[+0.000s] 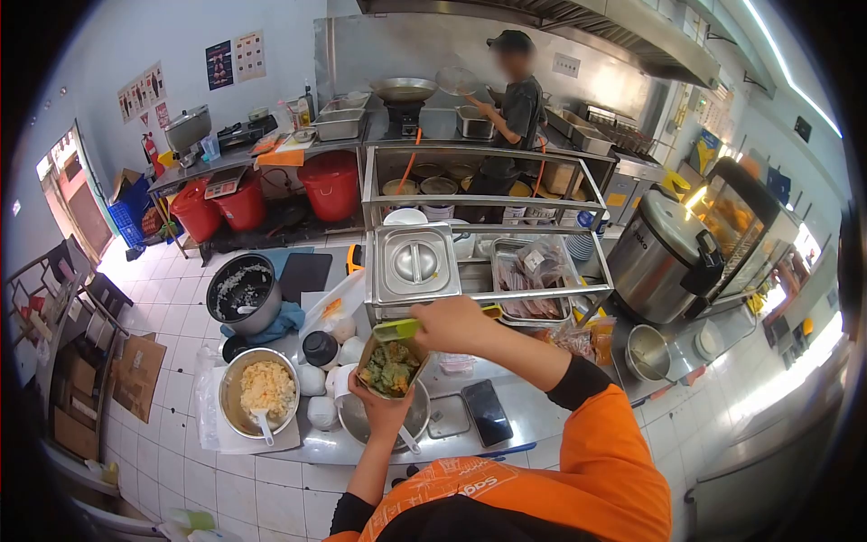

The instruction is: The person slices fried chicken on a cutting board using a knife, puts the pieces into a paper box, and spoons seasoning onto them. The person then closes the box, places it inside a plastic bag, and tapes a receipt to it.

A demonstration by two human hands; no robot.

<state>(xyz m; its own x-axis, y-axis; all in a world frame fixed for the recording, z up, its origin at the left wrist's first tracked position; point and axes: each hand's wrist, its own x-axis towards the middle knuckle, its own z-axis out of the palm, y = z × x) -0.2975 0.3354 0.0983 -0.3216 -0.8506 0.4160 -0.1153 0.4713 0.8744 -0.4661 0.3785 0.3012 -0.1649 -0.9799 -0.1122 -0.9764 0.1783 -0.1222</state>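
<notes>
My left hand (386, 411) is wrapped round a small open food box (417, 366), tilted so that its inside shows. Green leafy food with orange bits (390, 369) fills much of it. My right hand (449, 325) grips a long lime-green utensil (395, 331), whose near end lies over the box's far rim; its exact kind is hard to tell. Beneath the box stands a steel bowl (418, 417) with a white handle sticking out. A lidded steel pan (417, 262) sits just beyond my right hand.
A bowl of yellowish rice (269, 390) and a dark rice pot (244, 291) stand left. A phone (488, 413) lies near the counter's front edge. Ahead is a steel rack (488, 294) with packed meat in a tray. A large cooker (664, 244) stands right; another person (521, 108) works behind.
</notes>
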